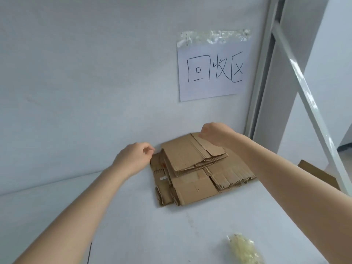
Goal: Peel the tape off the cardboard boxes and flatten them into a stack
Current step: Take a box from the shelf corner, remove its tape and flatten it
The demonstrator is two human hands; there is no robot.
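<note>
Beside cardboard stack (192, 181) left edge: left grip (133, 159) loosely curled, empty. Over stack far edge: right grip (214, 134), hold not discernible.

A stack of flattened brown cardboard boxes (192, 185) is laid flat on the white surface (114, 216), against the far wall (95, 73), right of centre. A smaller flattened box (188, 155) is set skewed on top, its near corrugated edge frayed. The lower sheets are spread wider, towards the near and right sides. A crumpled wad of yellowish tape (243, 248) is seen at the near right.
</note>
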